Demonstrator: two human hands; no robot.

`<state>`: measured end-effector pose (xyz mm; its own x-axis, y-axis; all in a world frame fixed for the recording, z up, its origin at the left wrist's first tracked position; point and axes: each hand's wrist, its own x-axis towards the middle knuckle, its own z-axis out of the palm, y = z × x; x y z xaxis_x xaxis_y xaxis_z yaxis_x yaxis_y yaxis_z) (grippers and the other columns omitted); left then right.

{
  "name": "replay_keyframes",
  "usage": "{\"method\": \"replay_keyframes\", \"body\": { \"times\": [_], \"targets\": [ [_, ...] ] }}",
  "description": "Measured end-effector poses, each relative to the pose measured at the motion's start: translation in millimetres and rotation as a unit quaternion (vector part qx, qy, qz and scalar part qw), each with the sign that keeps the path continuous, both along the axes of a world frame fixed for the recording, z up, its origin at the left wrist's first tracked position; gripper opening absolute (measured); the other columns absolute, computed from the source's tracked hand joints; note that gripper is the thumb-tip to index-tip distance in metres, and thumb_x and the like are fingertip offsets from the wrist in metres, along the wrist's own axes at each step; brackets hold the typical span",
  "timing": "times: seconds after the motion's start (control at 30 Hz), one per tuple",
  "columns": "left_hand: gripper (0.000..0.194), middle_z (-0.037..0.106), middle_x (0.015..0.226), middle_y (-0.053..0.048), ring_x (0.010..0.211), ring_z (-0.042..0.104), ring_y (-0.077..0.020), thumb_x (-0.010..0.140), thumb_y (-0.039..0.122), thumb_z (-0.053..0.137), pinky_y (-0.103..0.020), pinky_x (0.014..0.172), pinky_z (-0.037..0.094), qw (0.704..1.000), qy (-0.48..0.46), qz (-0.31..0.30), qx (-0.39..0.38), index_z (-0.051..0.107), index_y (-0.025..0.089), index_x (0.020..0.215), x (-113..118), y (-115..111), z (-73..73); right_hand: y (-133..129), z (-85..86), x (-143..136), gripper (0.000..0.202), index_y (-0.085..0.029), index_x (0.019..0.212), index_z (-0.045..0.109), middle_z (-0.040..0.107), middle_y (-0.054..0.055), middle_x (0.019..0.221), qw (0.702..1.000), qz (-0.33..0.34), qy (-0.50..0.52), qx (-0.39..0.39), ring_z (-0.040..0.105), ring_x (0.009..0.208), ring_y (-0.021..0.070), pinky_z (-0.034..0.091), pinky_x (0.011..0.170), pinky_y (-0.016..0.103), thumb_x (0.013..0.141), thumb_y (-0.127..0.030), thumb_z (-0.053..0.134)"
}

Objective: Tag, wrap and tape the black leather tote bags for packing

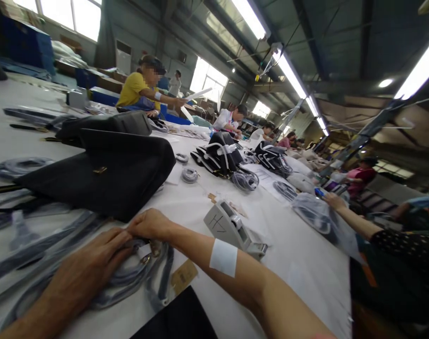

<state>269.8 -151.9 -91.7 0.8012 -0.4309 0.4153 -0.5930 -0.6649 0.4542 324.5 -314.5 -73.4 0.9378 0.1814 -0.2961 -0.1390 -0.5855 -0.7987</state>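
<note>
- Head view, far left: a grey coil (21,167) lies on the white table (292,240)
- Black flap handbag (133,160) with a gold clasp (100,170) comes next, its near corner right at the fingertips, blocking the space beyond
- Plastic-wrapped strap coil (127,273) lies on the table under the hands, partly hidden by the left one
- Brown hang tag (183,276) sits just right of it
- Tape dispenser (219,221) stands just beyond the right forearm (196,247)
- Co-worker's hand (334,201), far right, is at a clear plastic bag (313,212)
- Left hand (90,263) reaches in palm down, fingers close together
- Right hand (150,225) reaches across, fingers curled narrow against the left fingertips; whether either hand grips anything, I cannot tell
</note>
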Motion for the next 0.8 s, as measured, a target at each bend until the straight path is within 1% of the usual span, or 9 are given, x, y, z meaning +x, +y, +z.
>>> {"method": "replay_keyframes", "body": {
  "times": [0.07, 0.17, 0.3, 0.43, 0.5, 0.57, 0.6, 0.67, 0.8],
  "targets": [
    [0.029, 0.07, 0.097, 0.002, 0.091, 0.067, -0.0202, 0.09, 0.04, 0.036, -0.034, 0.082, 0.053, 1.0, 0.015, 0.004, -0.013, 0.064, 0.031, 0.091, 0.7, -0.2, -0.2, -0.8, -1.8, -5.8, 0.004, -0.021, 0.072, 0.074, 0.059, -0.009, 0.057, 1.0, -0.013, 0.005, -0.011, 0.059, 0.062, 0.0131, 0.042, 0.05, 0.016, 0.071, -0.017, 0.076],
    [0.027, 0.069, 0.088, 0.002, 0.085, 0.066, -0.0201, 0.088, 0.037, 0.036, -0.033, 0.078, 0.052, 0.999, 0.035, 0.012, -0.033, 0.062, 0.03, 0.085, 2.0, 0.5, -0.9, -1.4, -6.0, -17.0, 0.012, -0.023, 0.084, 0.077, 0.064, -0.007, 0.066, 0.999, -0.034, -0.017, 0.02, 0.062, 0.067, 0.0128, 0.042, 0.052, 0.015, 0.072, -0.022, 0.076],
    [0.025, 0.065, 0.075, 0.003, 0.073, 0.065, -0.0196, 0.088, 0.036, 0.036, -0.034, 0.073, 0.05, 0.997, 0.054, 0.017, -0.049, 0.058, 0.029, 0.079, 2.9, 1.3, -2.2, -5.3, -11.6, -29.1, 0.011, -0.024, 0.086, 0.077, 0.066, -0.005, 0.071, 0.997, -0.029, -0.062, 0.043, 0.064, 0.075, 0.0144, 0.045, 0.058, 0.016, 0.077, -0.027, 0.073],
    [0.023, 0.061, 0.072, 0.005, 0.067, 0.062, -0.0185, 0.091, 0.039, 0.037, -0.033, 0.066, 0.046, 0.998, 0.04, 0.034, -0.046, 0.054, 0.029, 0.079, 2.5, 0.9, -6.9, -20.0, -2.0, -31.7, 0.01, -0.024, 0.089, 0.075, 0.067, -0.006, 0.08, 0.993, 0.06, -0.073, 0.073, 0.064, 0.088, 0.0138, 0.047, 0.075, 0.016, 0.084, -0.024, 0.067],
    [0.023, 0.061, 0.08, 0.006, 0.072, 0.063, -0.0185, 0.092, 0.039, 0.036, -0.033, 0.067, 0.046, 0.998, 0.027, 0.029, -0.054, 0.055, 0.031, 0.082, 3.6, 1.0, -11.0, -28.2, 6.9, -31.8, 0.015, -0.026, 0.097, 0.074, 0.067, -0.007, 0.087, 0.988, 0.13, -0.043, 0.076, 0.063, 0.093, 0.014, 0.046, 0.08, 0.016, 0.082, -0.026, 0.071],
    [0.021, 0.062, 0.084, 0.007, 0.076, 0.064, -0.0188, 0.092, 0.04, 0.035, -0.032, 0.067, 0.046, 0.996, 0.041, 0.036, -0.064, 0.054, 0.032, 0.086, 6.8, 2.2, -16.0, -32.6, 12.4, -32.6, 0.029, -0.03, 0.104, 0.072, 0.066, -0.009, 0.089, 0.983, 0.174, -0.029, 0.055, 0.062, 0.094, 0.0153, 0.045, 0.077, 0.017, 0.076, -0.033, 0.078],
    [0.02, 0.063, 0.083, 0.008, 0.076, 0.064, -0.019, 0.092, 0.04, 0.035, -0.032, 0.066, 0.046, 0.995, 0.062, 0.046, -0.068, 0.053, 0.032, 0.087, 9.1, 3.2, -18.5, -32.9, 12.7, -33.4, 0.035, -0.03, 0.106, 0.071, 0.065, -0.009, 0.087, 0.983, 0.174, -0.035, 0.043, 0.062, 0.092, 0.0156, 0.045, 0.074, 0.017, 0.073, -0.036, 0.081],
    [0.015, 0.065, 0.08, 0.009, 0.075, 0.066, -0.0196, 0.09, 0.044, 0.039, -0.032, 0.066, 0.046, 0.987, 0.122, 0.073, -0.077, 0.05, 0.034, 0.093, 14.5, 6.0, -23.3, -30.0, 8.7, -35.5, 0.037, -0.029, 0.104, 0.072, 0.064, -0.009, 0.082, 0.989, 0.137, -0.056, 0.026, 0.062, 0.084, 0.015, 0.044, 0.067, 0.017, 0.071, -0.04, 0.082],
    [0.03, 0.07, 0.088, 0.005, 0.082, 0.068, -0.0204, 0.08, 0.05, 0.045, -0.031, 0.074, 0.048, 0.973, 0.196, 0.099, -0.064, 0.053, 0.03, 0.101, 22.6, 10.5, -29.2, -20.9, -3.8, -39.1, 0.035, -0.029, 0.1, 0.073, 0.065, -0.008, 0.082, 0.992, 0.087, -0.087, 0.016, 0.063, 0.083, 0.0144, 0.044, 0.065, 0.017, 0.068, -0.037, 0.084]
  ]
}}
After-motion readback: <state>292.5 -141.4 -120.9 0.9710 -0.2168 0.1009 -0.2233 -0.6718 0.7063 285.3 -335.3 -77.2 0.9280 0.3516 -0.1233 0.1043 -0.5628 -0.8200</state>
